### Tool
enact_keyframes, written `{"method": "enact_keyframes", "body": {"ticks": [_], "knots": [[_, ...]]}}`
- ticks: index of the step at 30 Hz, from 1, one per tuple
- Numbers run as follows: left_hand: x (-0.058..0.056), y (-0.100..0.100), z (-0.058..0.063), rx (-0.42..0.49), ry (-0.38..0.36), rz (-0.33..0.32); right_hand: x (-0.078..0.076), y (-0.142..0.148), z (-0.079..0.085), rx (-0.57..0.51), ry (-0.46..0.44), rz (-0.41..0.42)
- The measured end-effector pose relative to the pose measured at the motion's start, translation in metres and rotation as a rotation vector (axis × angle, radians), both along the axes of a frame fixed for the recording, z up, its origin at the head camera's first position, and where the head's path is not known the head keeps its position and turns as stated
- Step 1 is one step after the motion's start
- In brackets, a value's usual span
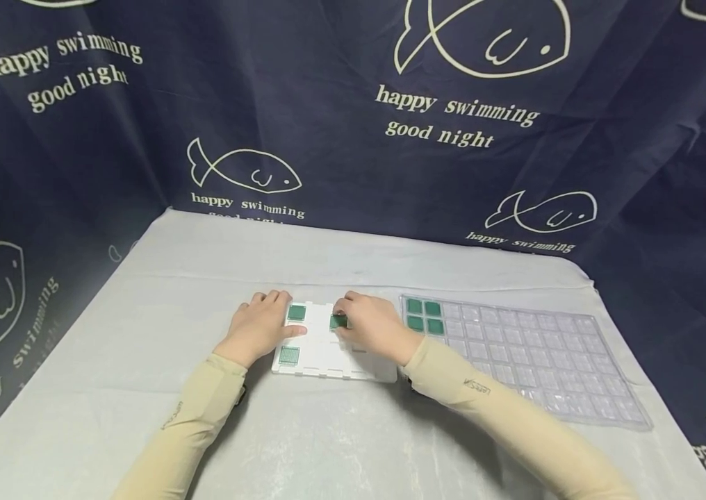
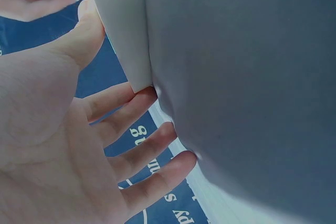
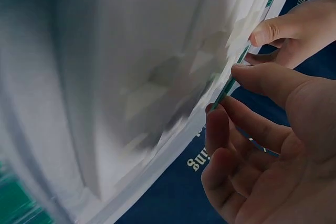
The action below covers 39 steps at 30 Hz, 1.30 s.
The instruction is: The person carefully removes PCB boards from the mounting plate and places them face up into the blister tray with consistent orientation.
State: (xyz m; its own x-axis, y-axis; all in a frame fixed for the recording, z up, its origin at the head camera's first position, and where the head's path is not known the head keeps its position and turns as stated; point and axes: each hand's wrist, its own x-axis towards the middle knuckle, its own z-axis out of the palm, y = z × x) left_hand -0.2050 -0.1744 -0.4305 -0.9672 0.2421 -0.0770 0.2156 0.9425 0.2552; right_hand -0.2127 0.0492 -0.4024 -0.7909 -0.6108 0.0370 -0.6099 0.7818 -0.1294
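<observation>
A white flat plate [image 1: 322,347] with raised tabs along its edges lies on the table. My left hand [image 1: 259,326] steadies it at the left edge, thumb laid over the top; in the left wrist view its fingers [image 2: 152,145] reach out nearly straight, against the plate's edge and the table. Between thumb and fingertips, my right hand [image 1: 374,326] pinches a small green circuit board [image 1: 338,321] over the plate's upper right part. The right wrist view shows this circuit board [image 3: 224,92] edge-on. Two similar green boards sit on the plate, at its upper left [image 1: 297,312] and lower left [image 1: 289,355].
Right of the plate lies a clear plastic tray [image 1: 518,378] of many small compartments. Several green circuit boards [image 1: 424,317] fill its upper left compartments. A pale cloth covers the table [image 1: 140,403], and dark blue printed curtains [image 1: 340,104] hang around it.
</observation>
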Motion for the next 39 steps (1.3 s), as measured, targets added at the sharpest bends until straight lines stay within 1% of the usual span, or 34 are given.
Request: {"method": "enact_keyframes", "body": {"ticks": [8,13,17,22,27,31,39], "knots": [[0.000,-0.001,0.001,0.002,0.005,0.005,0.004,0.016,0.002,-0.014,0.016,-0.003],[0.001,0.000,0.001,0.004,-0.001,0.000,0.005,0.026,0.003,0.012,0.021,-0.038],[0.000,0.000,0.002,0.006,-0.004,0.000,0.007,0.036,0.005,-0.005,-0.001,-0.064],[-0.001,0.000,0.002,0.014,0.000,0.004,0.008,0.051,0.005,-0.012,-0.002,-0.081],[-0.002,0.001,0.002,0.019,-0.001,0.007,0.008,0.067,0.003,-0.024,0.006,-0.110],[-0.001,0.001,0.001,0.019,-0.009,0.007,0.009,0.083,0.001,-0.052,0.016,-0.116],[0.000,0.001,0.001,0.021,-0.019,0.008,0.011,0.111,0.001,-0.085,0.001,-0.167]]}}
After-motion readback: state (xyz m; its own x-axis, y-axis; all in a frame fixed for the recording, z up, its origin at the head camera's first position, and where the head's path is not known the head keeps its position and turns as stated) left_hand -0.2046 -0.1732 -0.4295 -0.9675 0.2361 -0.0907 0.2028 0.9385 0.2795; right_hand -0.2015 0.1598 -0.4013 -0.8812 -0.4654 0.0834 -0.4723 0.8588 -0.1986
